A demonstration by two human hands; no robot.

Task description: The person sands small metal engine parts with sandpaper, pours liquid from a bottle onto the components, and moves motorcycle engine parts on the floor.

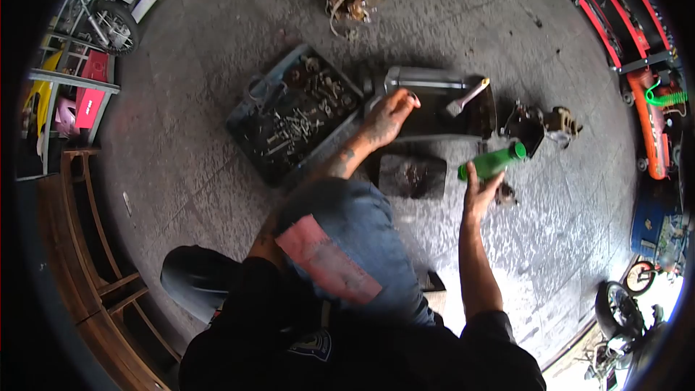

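Note:
My right hand [478,192] is wrapped round a green bottle [492,164], which is tilted with its end pointing up and to the right. My left hand [387,119] hangs over the near left part of a dark rectangular pan [434,130]. Its fingers are pinched together at a small dark thing that I cannot make out. A paintbrush [467,98] leans in the right side of the pan, its bristles down and left. In front of my knee, a dark square block [413,177] lies on the floor below the pan.
Left of the pan stands a tray [253,152] of bolts and metal parts. Greasy engine parts [561,127] lie to its right. A dirty crumpled bundle [350,1] is farther off. A wooden frame [90,246] borders the left, a red trolley [615,11] the right.

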